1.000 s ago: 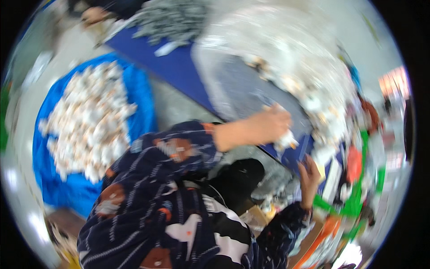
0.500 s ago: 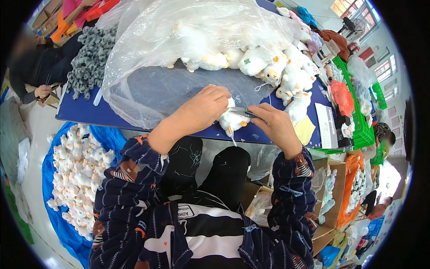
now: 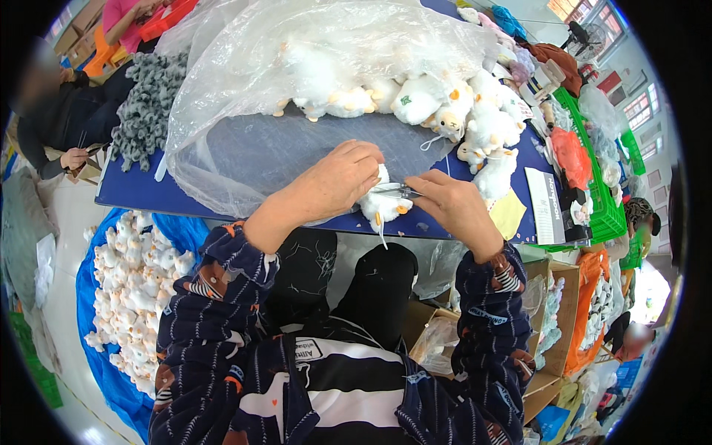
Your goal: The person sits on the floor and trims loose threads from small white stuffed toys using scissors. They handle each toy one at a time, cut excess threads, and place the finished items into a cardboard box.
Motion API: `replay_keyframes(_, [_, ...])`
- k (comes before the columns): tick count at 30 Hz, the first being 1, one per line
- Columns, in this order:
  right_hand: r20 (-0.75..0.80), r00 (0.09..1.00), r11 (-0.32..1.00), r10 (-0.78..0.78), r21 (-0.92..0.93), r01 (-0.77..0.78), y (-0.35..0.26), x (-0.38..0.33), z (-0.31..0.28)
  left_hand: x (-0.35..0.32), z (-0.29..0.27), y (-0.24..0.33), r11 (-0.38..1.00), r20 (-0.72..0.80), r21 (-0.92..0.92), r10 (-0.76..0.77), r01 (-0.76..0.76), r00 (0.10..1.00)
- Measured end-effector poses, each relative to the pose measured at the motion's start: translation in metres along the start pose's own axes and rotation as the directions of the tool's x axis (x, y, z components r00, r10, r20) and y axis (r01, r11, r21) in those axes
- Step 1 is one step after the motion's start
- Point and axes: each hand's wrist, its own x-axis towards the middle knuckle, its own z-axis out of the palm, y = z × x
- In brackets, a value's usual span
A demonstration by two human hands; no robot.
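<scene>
The blue surface [image 3: 122, 185] spans the upper view, its near edge close to the person's knees, which seems to keep the work within easy reach. A big clear plastic bag [image 3: 237, 81] is spread across it, mouth toward the person, probably so its contents can be taken out from the front. A blue sack [image 3: 194, 231] stands open on the floor at the left, heaped with white plush pieces [image 3: 133, 289]; its wide opening would suit dropping things in. Grey plush pieces [image 3: 152, 104] are piled at the surface's far left, apart from the white toys [image 3: 486, 130] gathered at the bag's right side, perhaps to avoid mixing.

The left hand [image 3: 345, 174] has its fingers curled together, pinching the upper end of one white plush toy [image 3: 380, 210] at the near edge of the surface, apparently to steady it. The right hand [image 3: 449, 204] pinches a small metal tool [image 3: 398, 191] between thumb and fingers, its tip lying across the toy; the exact kind is hard to tell. A thin white cord [image 3: 383, 239] hangs from the toy past the edge.
</scene>
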Motion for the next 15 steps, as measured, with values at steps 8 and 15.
replay_keyframes(8, [-0.023,0.999,0.999,-0.045,0.012,0.045,-0.002,0.004,0.007,0.002,0.001,0.001,0.999,0.023,-0.026,-0.035,0.036,0.999])
replay_keyframes(15, [-0.068,0.996,0.996,-0.065,-0.061,0.06,-0.001,0.002,0.011,0.004,0.003,0.001,0.996,0.042,-0.034,-0.086,0.088,0.995])
